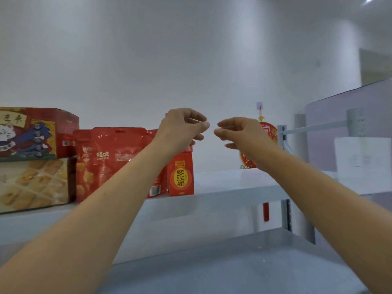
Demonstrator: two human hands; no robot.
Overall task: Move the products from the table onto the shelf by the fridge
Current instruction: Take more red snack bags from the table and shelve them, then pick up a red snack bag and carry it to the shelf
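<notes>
Both my arms reach up over the top board of a pale metal shelf [233, 187]. My left hand [182, 126] hovers just above a red drink carton with a yellow label [180, 177], fingers loosely curled and holding nothing. My right hand [239, 132] hangs in the air beside it, also loosely curled and empty. Left of the carton stand red snack pouches [106, 162], then a pack of yellow pastries [31, 185] with a red illustrated box [36, 132] stacked on it.
A red hanging ornament [268, 132] is fixed to the white wall behind my right hand. The shelf's right post [282, 136] and a translucent panel [350, 128] stand at the right. A lower shelf board [233, 262] lies beneath.
</notes>
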